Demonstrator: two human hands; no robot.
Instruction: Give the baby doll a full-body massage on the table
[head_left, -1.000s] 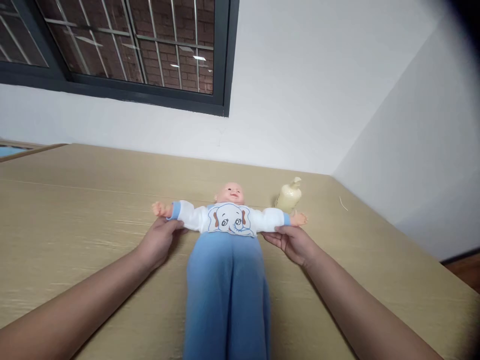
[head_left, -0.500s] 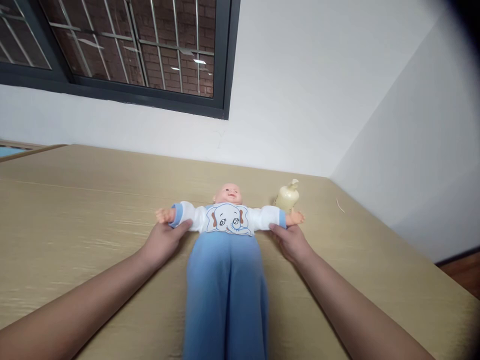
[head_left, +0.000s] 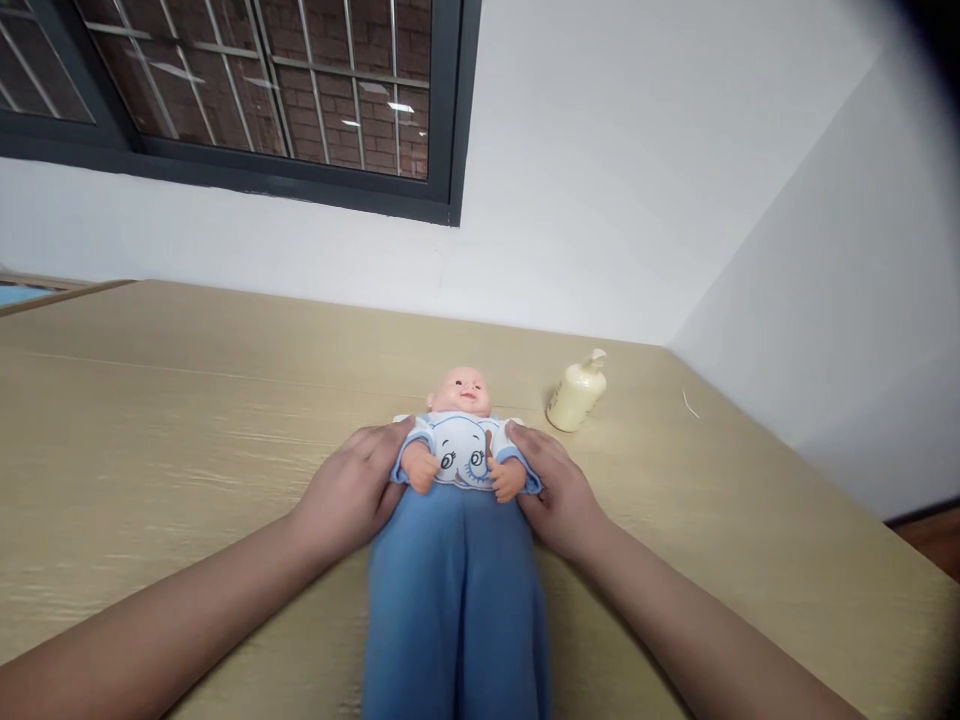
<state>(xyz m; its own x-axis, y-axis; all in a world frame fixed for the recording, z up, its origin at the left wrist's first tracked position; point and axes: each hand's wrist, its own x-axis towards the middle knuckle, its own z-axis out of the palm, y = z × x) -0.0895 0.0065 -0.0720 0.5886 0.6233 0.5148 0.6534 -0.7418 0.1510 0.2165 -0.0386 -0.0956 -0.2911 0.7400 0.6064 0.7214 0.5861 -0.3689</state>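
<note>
A baby doll (head_left: 459, 470) lies on its back on a light wooden table (head_left: 150, 400), head away from me. It wears a white top with a blue elephant print and long blue trousers. My left hand (head_left: 352, 492) is wrapped round the doll's arm on the left. The arm on the right is held the same way by my right hand (head_left: 553, 490). Both doll arms are folded inward, with the small hands resting on the chest.
A cream pump bottle (head_left: 576, 393) stands on the table just right of the doll's head. White walls meet at a corner behind the table's far right end. A dark-framed barred window sits high on the back wall. The table edge runs along the right.
The doll's arms were stretched out sideways. Both my hands have moved inward and folded them over the chest.
</note>
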